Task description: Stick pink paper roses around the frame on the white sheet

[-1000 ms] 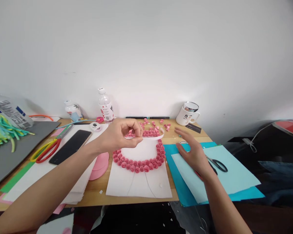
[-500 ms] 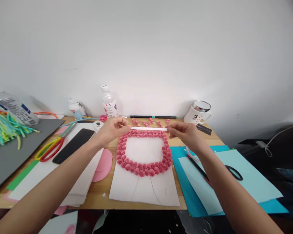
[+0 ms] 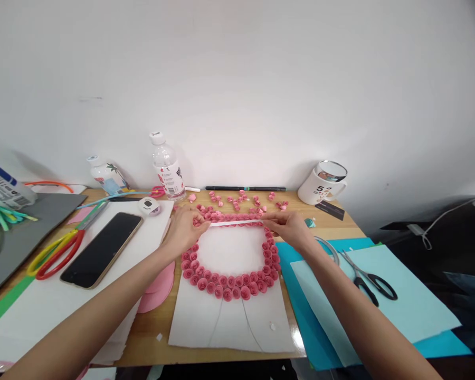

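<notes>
Both hands on it now: the left hand [image 3: 186, 230] pinches one end of the thin white paper strip [image 3: 237, 223], the right hand [image 3: 291, 230] pinches the other, fingertips closed on it, strip stretched straight between them. It runs along the twelve o'clock edge of the ring of pink rolled-paper roses [image 3: 229, 279], just beside the top row, over the white paper sheet [image 3: 225, 322]. Left hand at ten o'clock of the ring, right at two. Loose pink paper roses [image 3: 241, 199] scattered beyond, toward twelve. Black smartphone [image 3: 101, 249] out at nine o'clock, black-handled scissors [image 3: 370, 278] on pale blue paper [image 3: 411, 301] at three, white mug [image 3: 323, 186] at one
</notes>
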`<state>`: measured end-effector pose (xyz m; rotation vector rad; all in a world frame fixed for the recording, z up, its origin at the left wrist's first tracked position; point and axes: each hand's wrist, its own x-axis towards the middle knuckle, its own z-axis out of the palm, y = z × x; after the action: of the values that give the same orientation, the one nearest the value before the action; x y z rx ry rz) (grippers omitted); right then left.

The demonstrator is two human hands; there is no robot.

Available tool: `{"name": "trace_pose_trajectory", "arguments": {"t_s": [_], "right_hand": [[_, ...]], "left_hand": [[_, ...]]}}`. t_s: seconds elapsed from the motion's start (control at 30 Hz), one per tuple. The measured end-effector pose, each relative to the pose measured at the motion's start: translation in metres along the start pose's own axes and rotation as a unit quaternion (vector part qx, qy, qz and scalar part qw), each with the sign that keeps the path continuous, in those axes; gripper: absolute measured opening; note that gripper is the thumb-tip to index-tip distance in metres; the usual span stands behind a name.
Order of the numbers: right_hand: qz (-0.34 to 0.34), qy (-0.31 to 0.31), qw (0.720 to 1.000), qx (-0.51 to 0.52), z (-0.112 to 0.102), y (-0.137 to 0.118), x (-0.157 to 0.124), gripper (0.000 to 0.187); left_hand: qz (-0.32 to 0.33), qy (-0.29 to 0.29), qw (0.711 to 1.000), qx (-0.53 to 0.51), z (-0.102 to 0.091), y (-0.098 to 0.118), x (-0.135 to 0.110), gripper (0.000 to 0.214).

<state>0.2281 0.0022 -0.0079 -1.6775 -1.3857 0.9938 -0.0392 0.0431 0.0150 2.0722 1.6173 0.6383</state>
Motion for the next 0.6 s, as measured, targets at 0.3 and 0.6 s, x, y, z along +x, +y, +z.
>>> {"name": "trace_pose_trajectory", "arguments": {"t_s": [0.3, 0.6], "right_hand": [[0.020, 0.048, 0.983, -0.177, 0.007, -0.002, 0.002, 0.017], [0.030, 0.059, 0.900, -0.431, 0.021, -0.018, 0.003, 0.007]], "left_hand": [[0.010, -0.071, 0.985, 0.158, 0.007, -0.007, 0.007, 0.019], [0.045, -0.079, 0.972, 0.218, 0.016, -0.010, 0.020, 0.012]]}}
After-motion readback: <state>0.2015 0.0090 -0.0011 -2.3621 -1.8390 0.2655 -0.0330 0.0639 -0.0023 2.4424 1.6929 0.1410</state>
